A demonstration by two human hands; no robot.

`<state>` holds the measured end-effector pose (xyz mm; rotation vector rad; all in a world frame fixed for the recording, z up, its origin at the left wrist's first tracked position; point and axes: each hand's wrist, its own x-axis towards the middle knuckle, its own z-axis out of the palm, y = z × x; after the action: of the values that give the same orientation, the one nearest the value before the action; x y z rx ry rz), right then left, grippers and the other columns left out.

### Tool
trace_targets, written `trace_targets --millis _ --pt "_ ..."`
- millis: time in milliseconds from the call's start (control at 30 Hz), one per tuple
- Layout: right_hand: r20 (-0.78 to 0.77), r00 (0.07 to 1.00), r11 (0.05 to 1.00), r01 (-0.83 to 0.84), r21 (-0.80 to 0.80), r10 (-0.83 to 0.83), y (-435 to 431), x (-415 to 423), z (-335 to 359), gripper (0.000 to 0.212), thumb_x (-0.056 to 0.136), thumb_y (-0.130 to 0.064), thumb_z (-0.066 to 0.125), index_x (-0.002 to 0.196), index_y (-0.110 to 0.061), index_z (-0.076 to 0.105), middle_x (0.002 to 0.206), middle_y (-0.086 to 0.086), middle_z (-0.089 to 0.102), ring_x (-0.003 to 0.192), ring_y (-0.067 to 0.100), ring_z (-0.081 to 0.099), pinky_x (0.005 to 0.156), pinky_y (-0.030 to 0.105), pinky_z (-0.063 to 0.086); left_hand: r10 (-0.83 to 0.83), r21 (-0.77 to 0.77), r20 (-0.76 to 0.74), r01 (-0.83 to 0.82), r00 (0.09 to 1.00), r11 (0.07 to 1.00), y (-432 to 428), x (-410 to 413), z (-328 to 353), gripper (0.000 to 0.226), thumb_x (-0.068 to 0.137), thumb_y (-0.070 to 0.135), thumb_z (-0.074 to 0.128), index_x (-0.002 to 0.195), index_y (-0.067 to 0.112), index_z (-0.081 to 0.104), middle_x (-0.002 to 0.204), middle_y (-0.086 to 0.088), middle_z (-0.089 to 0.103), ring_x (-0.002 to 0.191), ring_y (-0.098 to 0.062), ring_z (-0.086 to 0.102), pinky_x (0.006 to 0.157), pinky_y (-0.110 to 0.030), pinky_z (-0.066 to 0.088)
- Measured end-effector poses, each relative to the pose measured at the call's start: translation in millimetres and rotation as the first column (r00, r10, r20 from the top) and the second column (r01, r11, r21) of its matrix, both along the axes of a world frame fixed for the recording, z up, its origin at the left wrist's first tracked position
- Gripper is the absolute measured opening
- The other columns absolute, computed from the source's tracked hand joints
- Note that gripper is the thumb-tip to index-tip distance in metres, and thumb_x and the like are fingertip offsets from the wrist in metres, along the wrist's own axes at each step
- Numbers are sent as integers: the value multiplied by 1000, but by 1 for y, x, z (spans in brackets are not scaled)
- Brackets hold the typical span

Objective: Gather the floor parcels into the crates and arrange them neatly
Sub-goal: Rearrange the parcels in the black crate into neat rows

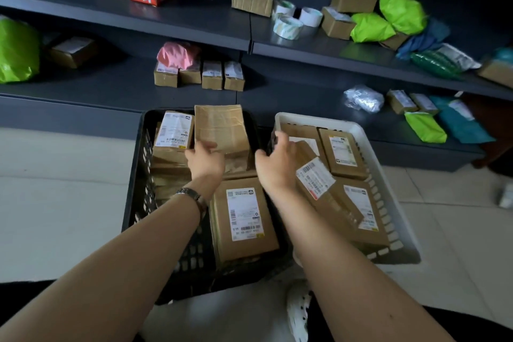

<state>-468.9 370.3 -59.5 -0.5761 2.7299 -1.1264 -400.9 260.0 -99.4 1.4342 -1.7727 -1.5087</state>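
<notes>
The arranging step looks to be in hand: both crates sit side by side on the floor below the shelves, well filled with cardboard parcels, and the person is settling a plain brown parcel [222, 126] upright in the far right corner of the black crate [134, 203], just beside a white-labelled parcel [173, 134]. The left hand [205, 159] has its grip closed round the brown parcel's lower left edge, thumb on the front face. The right hand [274, 165] reaches across toward the left rim of the white crate [361, 130], thumb spread and fingers curved; whether its grip pinches anything I cannot tell. Next, I'd judge, the brown parcel needs lowering flush with its neighbours, and then the tilted parcel [316, 178] in the white crate wants laying flat.
</notes>
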Motion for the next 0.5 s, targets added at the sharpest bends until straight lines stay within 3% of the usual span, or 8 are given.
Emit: trace_targets --millis 67,133,233,300,367,433,500 --pt "-122 993 985 15 174 6 30 -16 -3 52 91 -27 60 140 -21 43 144 9 37 129 30 43 96 38 42 -193 103 40 188 980 977 18 -6 -13 30 86 23 40 106 17 61 126 -13 52 108 -32 54 93 -39 50" --pt "-204 978 991 61 119 -36 56 -28 -4 39 91 -30 61 128 -20 52 139 8 38 130 28 39 100 40 43 -305 211 64 286 950 935 35 -16 -35 21 80 37 43 89 27 59 124 -16 57 114 -34 54 94 -45 52" --pt "-367 915 978 200 62 -164 86 -53 -8 29 90 -33 60 116 -19 58 128 7 49 122 27 46 102 41 40 -317 271 1 305 948 913 62 -26 -48 10 87 37 47 87 29 52 131 -16 49 111 -32 55 95 -45 50" --pt "-237 922 919 350 179 -305 105 -78 -16 46 94 -42 56 133 -17 49 141 13 45 132 34 41 110 49 31 -331 277 -35 327 943 904 77 -34 -48 9 95 30 47 91 24 52 131 -16 50 103 -30 59 90 -42 52" --pt "86 908 870 360 336 -409 121 -93 -30 71 94 -58 50 149 -18 30 154 19 29 141 40 30 116 55 23 -339 251 -59 343 939 905 88 -46 -45 11 97 27 48 103 23 57 123 -11 55 99 -26 60 88 -40 52" --pt "334 831 883 344 318 -444 130 -97 -48 87 89 -67 51 153 -19 21 156 19 27 142 40 29 114 53 26 -380 169 -49 383 924 908 97 -61 -45 21 96 29 50 114 24 61 107 -1 60 93 -18 58 82 -33 51" --pt "368 824 902 380 205 -431 131 -100 -64 90 86 -68 55 153 -17 23 151 16 36 139 37 35 111 50 32 -442 34 14 441 897 897 103 -77 -41 31 91 35 48 118 28 63 107 1 62 103 -22 57 90 -37 50"
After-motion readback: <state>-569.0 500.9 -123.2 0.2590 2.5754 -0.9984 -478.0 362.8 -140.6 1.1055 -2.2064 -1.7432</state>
